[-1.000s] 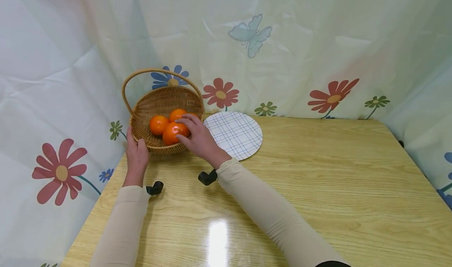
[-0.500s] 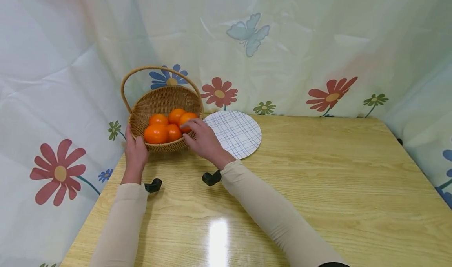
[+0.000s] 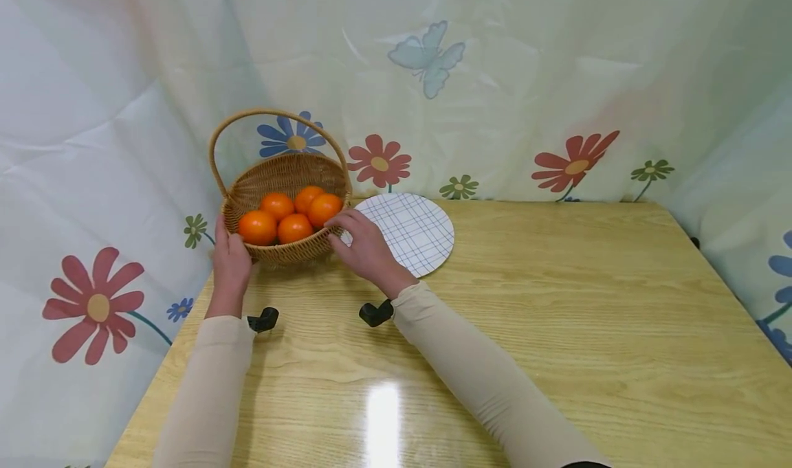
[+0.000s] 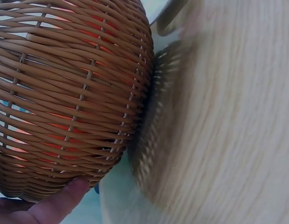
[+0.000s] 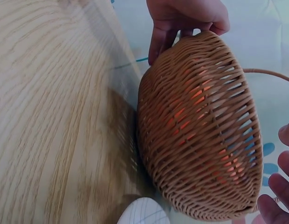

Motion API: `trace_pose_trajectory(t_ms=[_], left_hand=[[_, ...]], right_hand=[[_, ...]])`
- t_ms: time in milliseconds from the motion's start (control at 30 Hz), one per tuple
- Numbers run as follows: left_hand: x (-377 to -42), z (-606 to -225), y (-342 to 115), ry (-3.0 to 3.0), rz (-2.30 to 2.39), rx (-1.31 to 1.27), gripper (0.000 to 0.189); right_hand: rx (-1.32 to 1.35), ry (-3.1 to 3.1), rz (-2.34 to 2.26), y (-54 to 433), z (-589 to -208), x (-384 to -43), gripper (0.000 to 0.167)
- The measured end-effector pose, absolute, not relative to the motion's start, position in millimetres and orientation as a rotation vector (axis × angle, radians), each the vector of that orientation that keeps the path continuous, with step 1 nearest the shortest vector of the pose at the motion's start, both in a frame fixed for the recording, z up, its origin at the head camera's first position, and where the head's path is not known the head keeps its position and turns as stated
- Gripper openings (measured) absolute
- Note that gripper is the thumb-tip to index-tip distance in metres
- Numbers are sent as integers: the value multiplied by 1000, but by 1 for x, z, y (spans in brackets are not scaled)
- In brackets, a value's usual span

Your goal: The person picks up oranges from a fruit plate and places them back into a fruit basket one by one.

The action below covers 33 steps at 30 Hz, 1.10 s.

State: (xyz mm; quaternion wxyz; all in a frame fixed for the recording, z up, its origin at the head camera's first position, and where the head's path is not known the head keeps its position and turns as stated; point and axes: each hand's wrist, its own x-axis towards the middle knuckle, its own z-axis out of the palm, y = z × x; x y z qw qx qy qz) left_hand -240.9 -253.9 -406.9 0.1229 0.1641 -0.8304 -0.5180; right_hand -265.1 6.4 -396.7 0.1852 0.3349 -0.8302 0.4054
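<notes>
A brown wicker basket [image 3: 286, 251] with a tall hooped handle stands at the table's back left. Several oranges [image 3: 295, 228] lie inside it; through the weave only patches of orange show in both wrist views. My left hand [image 3: 232, 262] grips the basket's left end, with a thumb [image 4: 65, 198] against the outside of the weave. At the opposite end is my right hand [image 3: 368, 248], its fingers loosely bent beside the right rim and holding nothing. In the right wrist view its fingers [image 5: 280, 184] appear close to the rim; whether they touch it I cannot tell.
A round white plate [image 3: 411, 231] with blue checked lines lies just right of the basket, behind my right hand. Flowered curtain [image 3: 495, 110] hangs along the back and sides of the wooden table [image 3: 557, 303]. Black camera mounts [image 3: 376, 313] stick out from my wrists.
One second ago my right hand held an orange above the others in the basket. That orange is released among them, and the hand has drawn back to the right rim. My left hand keeps its grip.
</notes>
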Motion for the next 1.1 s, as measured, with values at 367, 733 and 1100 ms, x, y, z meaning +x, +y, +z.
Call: trace_pose_trajectory(t_ms=[367,733,1100], left_hand=[[-242,-403,-264,-2454,-1508,523,62],[-242,-400,-264,-2565,-1339,452,62],[-236,-395,-247,-2596,-769,135,65]], right_hand=[[884,-2378,1149,18,-400,-265,19],[819,-2403,1123,36,-397,-265,22],[723,-2486,968,58,-395,-267,39]])
